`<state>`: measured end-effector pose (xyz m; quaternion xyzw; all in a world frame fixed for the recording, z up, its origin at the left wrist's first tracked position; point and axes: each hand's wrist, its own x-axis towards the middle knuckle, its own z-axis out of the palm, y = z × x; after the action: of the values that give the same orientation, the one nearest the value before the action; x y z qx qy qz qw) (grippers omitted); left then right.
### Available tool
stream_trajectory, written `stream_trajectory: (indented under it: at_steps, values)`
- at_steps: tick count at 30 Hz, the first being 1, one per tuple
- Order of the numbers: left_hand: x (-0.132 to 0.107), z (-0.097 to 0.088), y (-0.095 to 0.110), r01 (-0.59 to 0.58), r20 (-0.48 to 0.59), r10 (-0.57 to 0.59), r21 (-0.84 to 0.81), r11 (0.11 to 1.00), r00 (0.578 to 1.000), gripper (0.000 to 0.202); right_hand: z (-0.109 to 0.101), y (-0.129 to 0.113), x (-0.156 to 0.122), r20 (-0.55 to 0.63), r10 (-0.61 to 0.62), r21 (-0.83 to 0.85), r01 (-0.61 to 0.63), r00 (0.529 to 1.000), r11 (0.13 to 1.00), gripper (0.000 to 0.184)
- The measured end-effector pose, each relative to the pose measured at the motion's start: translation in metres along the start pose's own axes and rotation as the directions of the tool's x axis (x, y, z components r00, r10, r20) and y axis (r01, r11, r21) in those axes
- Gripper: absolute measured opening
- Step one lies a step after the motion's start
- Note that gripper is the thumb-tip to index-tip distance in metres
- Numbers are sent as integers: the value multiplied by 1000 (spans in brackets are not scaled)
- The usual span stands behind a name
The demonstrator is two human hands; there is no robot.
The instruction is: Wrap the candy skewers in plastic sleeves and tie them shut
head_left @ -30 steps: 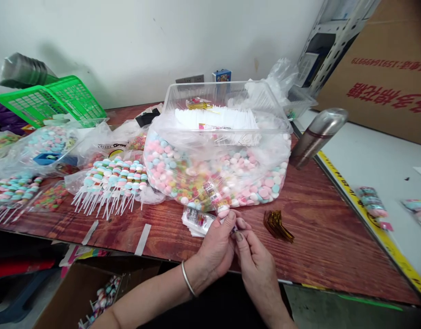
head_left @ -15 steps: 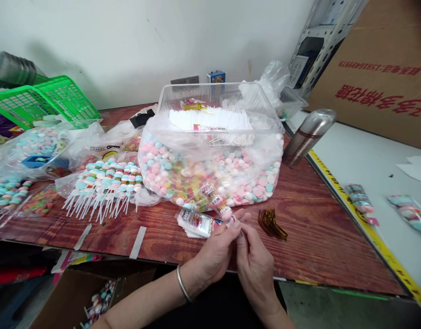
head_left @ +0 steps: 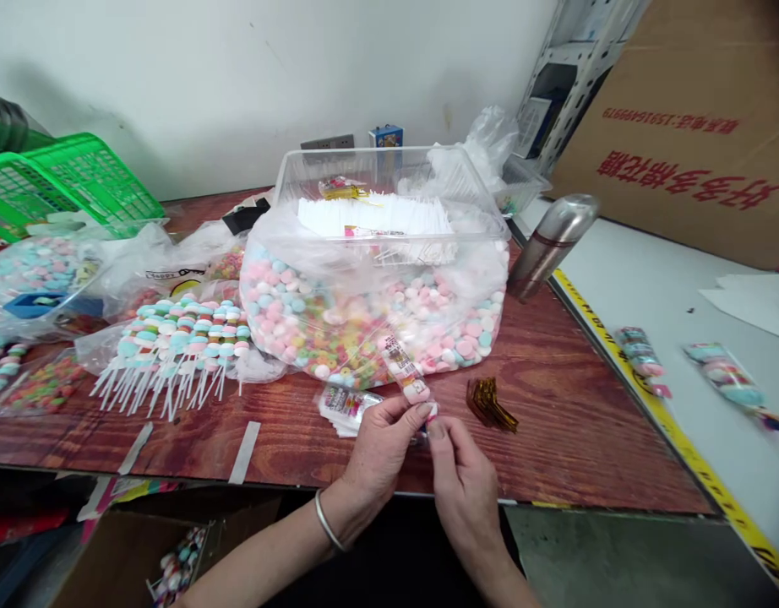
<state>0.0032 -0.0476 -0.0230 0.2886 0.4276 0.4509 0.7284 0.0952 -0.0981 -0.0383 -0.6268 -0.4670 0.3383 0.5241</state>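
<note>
My left hand point(head_left: 378, 452) is closed, pinching a marshmallow stick in a clear printed wrapper point(head_left: 403, 370) near its lower part. My right hand point(head_left: 465, 473) is closed too, thumb and fingers pinching the lower end of the same wrapper. My fingers hide most of that end. Under and beside my left hand lies a stack of printed clear wrappers point(head_left: 346, 407). A bundle of gold twist ties point(head_left: 491, 405) rests on the table, right of my right hand.
A large bag of pastel marshmallows point(head_left: 469, 325) stands behind my hands, with a clear tub point(head_left: 283, 169) of white sticks over it. Marshmallow skewers point(head_left: 180, 329) lie left. A steel flask point(head_left: 551, 247) and wrapped candies point(head_left: 641, 350) are right. Below is a carton point(head_left: 104, 549).
The head view has shifted, so the table items sit further left. My fingers have drawn tighter around the wrapper's lower end; the wrapped marshmallow stick remains in my hands.
</note>
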Motion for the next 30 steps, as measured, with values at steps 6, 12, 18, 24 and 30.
stream_trajectory:
  at_steps: [6,12,18,24,30]
  values:
    - [-3,-16,14,238,329,-237,37,971,914,25,6,-9,-10,541,336,671,-637,771,380,40]
    - [-10,-14,22,291,489,-307,110,950,817,25,0,-15,-20,661,281,589,-713,696,381,42]
    - [7,-14,30,44,152,-36,-48,998,988,16,-61,23,4,-108,-41,-313,5,993,950,26]
    - [15,-22,25,23,128,-27,31,999,991,22,-97,56,35,-119,-201,-748,45,972,662,23]
    - [18,-22,20,-3,111,-5,71,998,994,22,-94,56,47,-158,-181,-769,-7,971,639,20]
